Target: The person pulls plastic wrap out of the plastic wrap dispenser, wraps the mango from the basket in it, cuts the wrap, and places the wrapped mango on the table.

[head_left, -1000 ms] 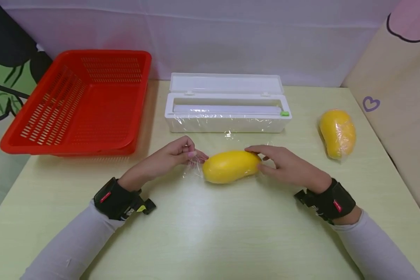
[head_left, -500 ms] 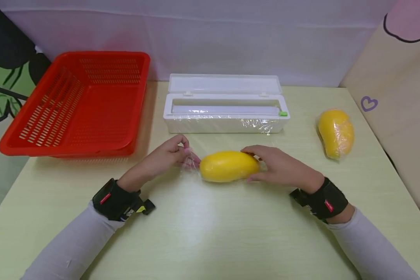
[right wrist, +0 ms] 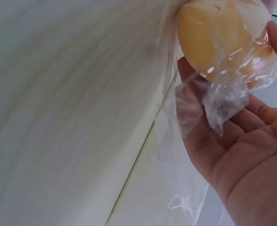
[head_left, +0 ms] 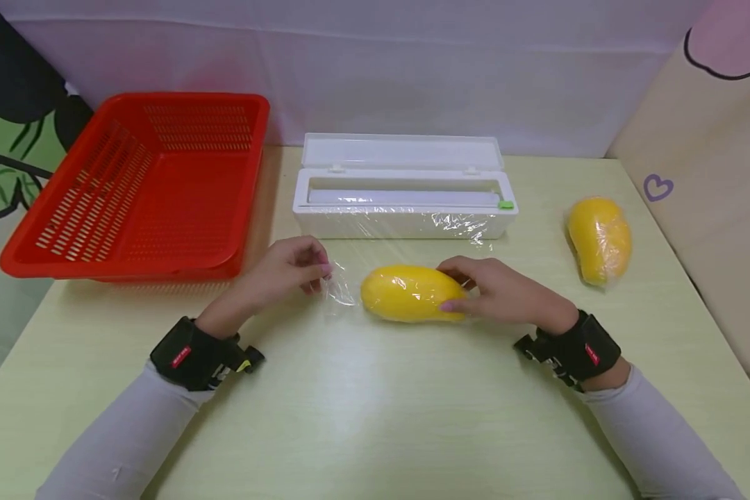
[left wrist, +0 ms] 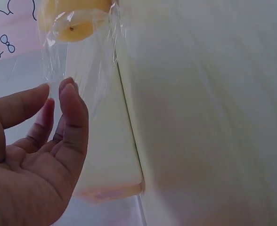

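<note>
A yellow mango (head_left: 409, 294) is grasped by the right grip (head_left: 503, 292), its right end being held between the thumb on the near side and the fingers curled round the far side. The thumb and fingertips of the left grip (head_left: 287, 267) are bent toward one another beside loose clear film (head_left: 340, 288) at the mango's other end; whether the film is pinched there cannot be told. No contact is made between the left grip and the mango.

The mango is laid crosswise on the bench (head_left: 350, 430), between the two hands. Its surface is covered by the clear film, which is seen in the right wrist view to be bunched and crumpled at the end nearest the right palm.

Just beyond the mango, a white dispenser box (head_left: 400, 226) is placed, its lid (head_left: 403, 153) tipped back. A pale roll (head_left: 406, 197) is contained in it, and a green slider (head_left: 506, 205) is seated at the right of its front edge. Film is draped over the box's front.

To the right, well apart, a wrapped second mango (head_left: 600, 239) is set near the bench's edge. To the left, a red slotted basket (head_left: 184, 177) is stood. A black band (head_left: 194, 354) is worn on each wrist, above pale sleeves (head_left: 125, 437). The bench is backed by a lilac cloth (head_left: 412, 76).
</note>
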`<act>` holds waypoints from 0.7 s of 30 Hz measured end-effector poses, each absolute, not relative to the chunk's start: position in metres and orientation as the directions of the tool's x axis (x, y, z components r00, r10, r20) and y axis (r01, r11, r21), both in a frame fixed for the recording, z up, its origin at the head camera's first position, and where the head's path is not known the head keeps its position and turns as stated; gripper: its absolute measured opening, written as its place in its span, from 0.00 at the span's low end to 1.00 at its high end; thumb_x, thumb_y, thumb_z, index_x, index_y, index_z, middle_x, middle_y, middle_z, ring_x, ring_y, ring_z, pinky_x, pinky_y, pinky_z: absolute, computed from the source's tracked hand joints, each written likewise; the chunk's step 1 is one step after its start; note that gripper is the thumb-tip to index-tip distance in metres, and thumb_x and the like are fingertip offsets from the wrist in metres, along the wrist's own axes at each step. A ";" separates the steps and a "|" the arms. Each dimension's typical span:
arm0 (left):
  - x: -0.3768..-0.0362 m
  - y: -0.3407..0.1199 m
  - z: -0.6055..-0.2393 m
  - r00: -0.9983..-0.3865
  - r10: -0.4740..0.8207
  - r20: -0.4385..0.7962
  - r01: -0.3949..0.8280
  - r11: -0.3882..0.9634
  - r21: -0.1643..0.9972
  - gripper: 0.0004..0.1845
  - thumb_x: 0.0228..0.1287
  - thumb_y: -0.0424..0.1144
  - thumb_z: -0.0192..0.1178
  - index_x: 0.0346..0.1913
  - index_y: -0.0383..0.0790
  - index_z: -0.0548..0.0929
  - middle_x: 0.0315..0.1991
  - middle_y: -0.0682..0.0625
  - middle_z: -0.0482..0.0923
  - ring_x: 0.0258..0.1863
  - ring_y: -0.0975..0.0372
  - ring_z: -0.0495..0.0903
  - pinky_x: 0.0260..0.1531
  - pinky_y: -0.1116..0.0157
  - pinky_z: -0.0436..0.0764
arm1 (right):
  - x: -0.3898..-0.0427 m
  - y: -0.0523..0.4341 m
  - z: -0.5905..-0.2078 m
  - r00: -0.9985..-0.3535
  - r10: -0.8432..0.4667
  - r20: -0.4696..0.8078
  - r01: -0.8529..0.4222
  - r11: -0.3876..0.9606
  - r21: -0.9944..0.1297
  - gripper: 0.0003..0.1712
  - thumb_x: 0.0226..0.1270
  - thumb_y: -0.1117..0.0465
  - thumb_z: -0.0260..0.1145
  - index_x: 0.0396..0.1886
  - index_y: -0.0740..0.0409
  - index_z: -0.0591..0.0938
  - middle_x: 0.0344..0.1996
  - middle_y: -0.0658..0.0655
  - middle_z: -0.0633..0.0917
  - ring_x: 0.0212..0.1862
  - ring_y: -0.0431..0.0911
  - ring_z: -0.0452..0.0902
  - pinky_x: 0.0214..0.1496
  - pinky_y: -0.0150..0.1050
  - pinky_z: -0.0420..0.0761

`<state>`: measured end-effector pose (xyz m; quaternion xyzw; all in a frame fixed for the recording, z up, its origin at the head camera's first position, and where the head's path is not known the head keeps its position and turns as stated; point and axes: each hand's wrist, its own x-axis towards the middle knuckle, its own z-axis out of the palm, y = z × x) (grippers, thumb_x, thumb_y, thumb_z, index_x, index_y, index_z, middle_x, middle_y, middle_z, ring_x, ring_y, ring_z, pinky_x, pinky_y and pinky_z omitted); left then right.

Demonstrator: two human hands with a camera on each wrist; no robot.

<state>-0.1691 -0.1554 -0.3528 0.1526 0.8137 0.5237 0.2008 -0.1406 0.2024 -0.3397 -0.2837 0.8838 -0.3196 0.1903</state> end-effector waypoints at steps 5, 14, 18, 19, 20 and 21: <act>-0.170 -0.161 -0.345 -0.906 0.412 -0.099 0.091 0.418 0.904 0.09 0.64 0.30 0.66 0.45 0.29 0.81 0.37 0.41 0.81 0.34 0.52 0.78 0.33 0.66 0.82 | -0.145 0.203 -0.340 -0.752 -0.630 -0.191 -0.339 0.620 -0.708 0.30 0.65 0.48 0.71 0.62 0.55 0.75 0.44 0.46 0.84 0.46 0.43 0.79 0.50 0.42 0.81; -0.170 -0.168 -0.335 -0.915 0.388 -0.113 0.069 0.426 0.902 0.11 0.67 0.31 0.64 0.49 0.29 0.85 0.40 0.38 0.85 0.36 0.48 0.82 0.35 0.65 0.83 | -0.155 0.202 -0.343 -0.730 -0.634 -0.255 -0.247 0.593 -0.767 0.28 0.67 0.48 0.69 0.61 0.55 0.75 0.45 0.49 0.84 0.45 0.46 0.78 0.48 0.41 0.81; -0.171 -0.168 -0.336 -0.914 0.393 -0.099 0.074 0.403 0.912 0.11 0.68 0.27 0.61 0.50 0.27 0.84 0.43 0.35 0.84 0.39 0.47 0.84 0.36 0.68 0.84 | -0.158 0.201 -0.343 -0.730 -0.635 -0.253 -0.242 0.587 -0.773 0.26 0.68 0.50 0.69 0.60 0.57 0.76 0.45 0.50 0.84 0.45 0.47 0.78 0.47 0.41 0.80; -0.171 -0.167 -0.336 -0.918 0.387 -0.089 0.087 0.415 0.906 0.11 0.68 0.26 0.61 0.50 0.27 0.84 0.43 0.35 0.84 0.40 0.46 0.84 0.36 0.69 0.84 | -0.158 0.201 -0.343 -0.730 -0.636 -0.251 -0.243 0.585 -0.774 0.26 0.68 0.50 0.69 0.60 0.57 0.76 0.45 0.51 0.84 0.45 0.48 0.78 0.48 0.41 0.80; -0.171 -0.166 -0.336 -0.924 0.375 -0.075 0.103 0.434 0.895 0.10 0.68 0.26 0.60 0.49 0.28 0.84 0.43 0.36 0.84 0.40 0.47 0.84 0.36 0.69 0.84 | -0.159 0.200 -0.342 -0.729 -0.635 -0.253 -0.239 0.584 -0.776 0.26 0.68 0.50 0.69 0.60 0.57 0.76 0.45 0.51 0.84 0.45 0.48 0.78 0.48 0.41 0.80; -0.169 -0.165 -0.336 -0.931 0.361 -0.048 0.131 0.456 0.880 0.10 0.67 0.26 0.60 0.49 0.30 0.85 0.43 0.37 0.85 0.39 0.47 0.84 0.36 0.69 0.83 | -0.159 0.200 -0.342 -0.729 -0.636 -0.254 -0.236 0.581 -0.779 0.26 0.68 0.51 0.69 0.60 0.58 0.76 0.45 0.51 0.84 0.45 0.48 0.78 0.48 0.41 0.80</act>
